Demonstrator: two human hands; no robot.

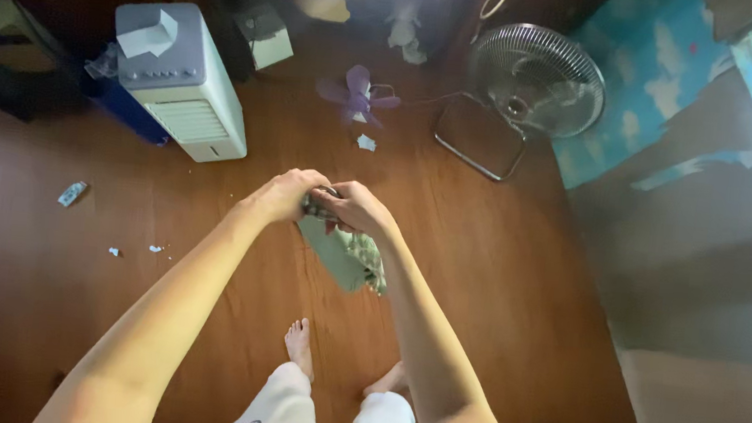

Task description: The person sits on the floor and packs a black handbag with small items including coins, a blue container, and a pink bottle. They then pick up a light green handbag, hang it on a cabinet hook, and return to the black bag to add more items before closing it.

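Observation:
Both my hands meet in front of me above the wooden floor [500,250]. My left hand [285,194] and my right hand [354,208] are closed side by side on the top edge of a pale green cloth [340,256] with a patterned part. The cloth hangs down below my fingers, over my bare feet [299,343]. The part of the cloth inside my fists is hidden.
A white tower air cooler [186,86] stands at the back left, with a small box [264,37] behind it. A round floor fan [537,82] sits at the back right, a small purple fan [356,94] between them. Paper scraps [72,193] lie left. A blue mat [651,72] is far right.

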